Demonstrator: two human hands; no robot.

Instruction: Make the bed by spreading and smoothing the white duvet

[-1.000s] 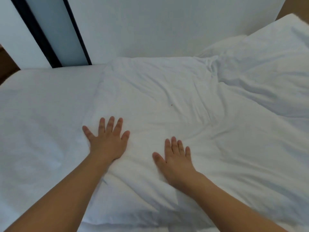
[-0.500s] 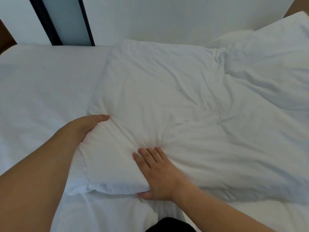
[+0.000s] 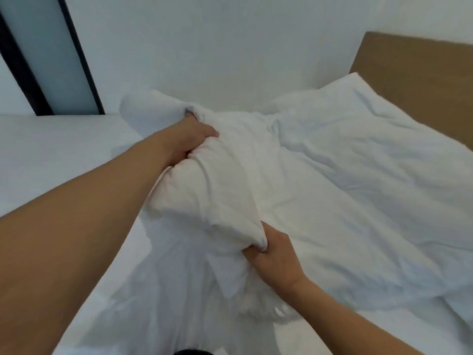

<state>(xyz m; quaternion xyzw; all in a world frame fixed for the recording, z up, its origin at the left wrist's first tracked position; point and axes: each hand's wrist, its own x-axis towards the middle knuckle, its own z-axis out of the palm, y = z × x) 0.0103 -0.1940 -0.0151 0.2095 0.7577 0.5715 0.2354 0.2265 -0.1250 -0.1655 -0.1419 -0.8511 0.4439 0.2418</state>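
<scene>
The white duvet (image 3: 320,175) lies rumpled over the right half of the bed, toward the brown headboard (image 3: 419,80), with its near-left edge gathered into a thick lifted roll. That roll runs on a slant, from far-left down to near-right, and each end of it sits in a hand. The left hand (image 3: 193,138) grips the far end, thumb on top and fingers curled under the fold; the right hand (image 3: 272,254) pinches the near end, closer to the person. The hands are well apart, the full length of the bunched edge between them. To the left the bare white sheet (image 3: 51,149) lies uncovered as far as the dark window frame (image 3: 84,65) by the wall. By my judgement, the spread must go leftward, across the roll's long axis.
</scene>
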